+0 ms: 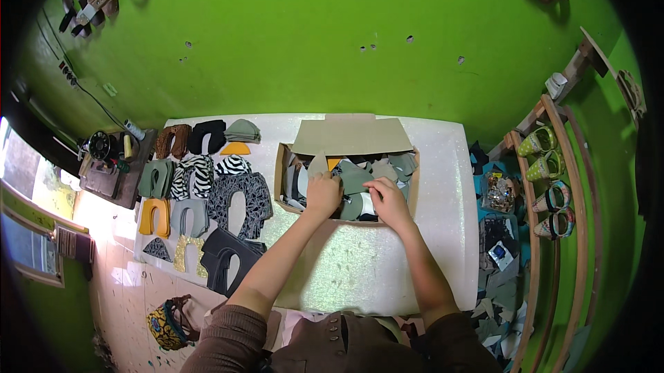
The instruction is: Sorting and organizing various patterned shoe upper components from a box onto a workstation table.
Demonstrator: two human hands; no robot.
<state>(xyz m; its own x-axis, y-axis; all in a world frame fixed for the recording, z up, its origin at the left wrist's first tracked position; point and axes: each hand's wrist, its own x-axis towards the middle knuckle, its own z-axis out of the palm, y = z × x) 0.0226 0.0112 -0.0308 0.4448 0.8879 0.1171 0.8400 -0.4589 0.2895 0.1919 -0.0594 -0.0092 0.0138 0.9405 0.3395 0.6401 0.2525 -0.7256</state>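
Left hand point(324, 195) is curled, seemingly pinching a pale piece point(317, 165); the right hand point(387, 201) is bent with its fingertips at a green piece point(355, 178), though whether it grips cannot be told. Under everything spreads the white worktop point(377, 269), with the open cardboard box point(279, 174) toward its far side, best left flat there so that both wrists clear its near wall. Left of it lie cut stacks, the big patterned stack point(221, 196) and black stack point(220, 254) down to a small dark triangular stack point(158, 250); sleeves should pass well apart from these. Both pieces are at the box, among jumbled scraps; lifting each singly by an edge would probably avoid dragging its neighbours along.
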